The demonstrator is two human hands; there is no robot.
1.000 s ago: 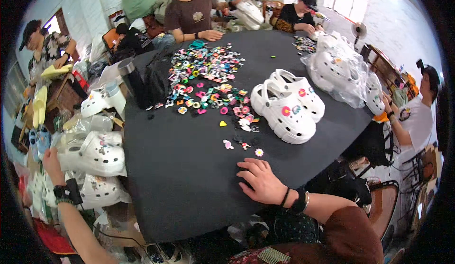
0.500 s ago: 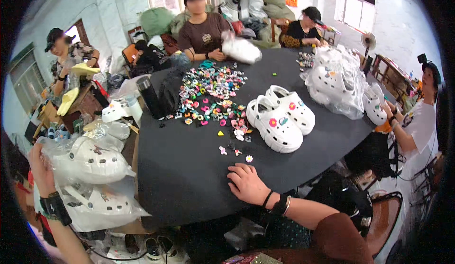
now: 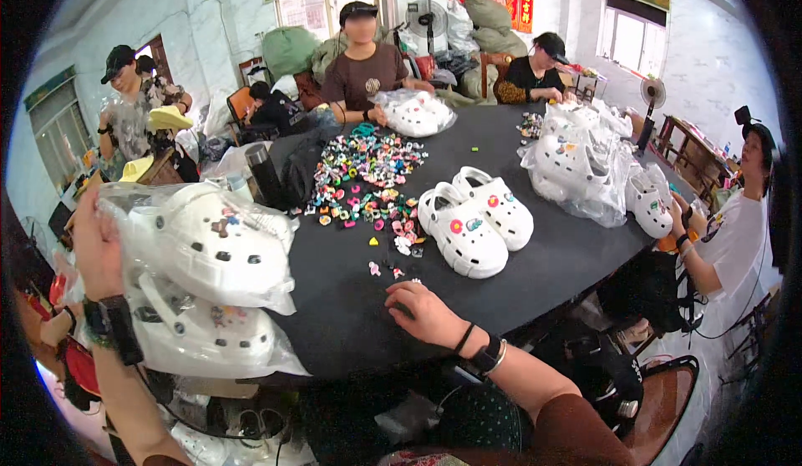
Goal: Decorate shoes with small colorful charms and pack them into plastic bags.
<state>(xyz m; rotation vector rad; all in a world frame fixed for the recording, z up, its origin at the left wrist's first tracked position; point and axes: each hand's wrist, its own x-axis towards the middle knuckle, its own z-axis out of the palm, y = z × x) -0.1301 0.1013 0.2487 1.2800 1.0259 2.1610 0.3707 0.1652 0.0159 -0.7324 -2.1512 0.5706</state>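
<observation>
At the left, my left hand (image 3: 98, 244) grips a clear plastic bag of white clogs (image 3: 221, 236), with charms on their tops. One clog sits above the other in the bag, over the table's left edge. My right hand (image 3: 428, 314) rests near the front edge of the black table (image 3: 351, 324). Its fingers are slightly bent and apart, and I see nothing held in them. Just beyond it lie a few loose shoe charms (image 3: 374, 269). A pair of white clogs (image 3: 468, 236) with flower charms stands unbagged on the table, beyond and right of that hand.
A heap of colourful charms (image 3: 368, 165) covers the table's middle. Bagged clogs (image 3: 576, 152) stand at the right, and a black bottle (image 3: 264, 178) at the left. Across the table, a person handles another bagged pair (image 3: 415, 113). Other people work around it, one holding a clog (image 3: 650, 203).
My left hand has moved the bagged clogs rightward and up, over the table's edge. My right hand has shifted slightly left, its fingers more bent. The person across has lowered a bagged pair.
</observation>
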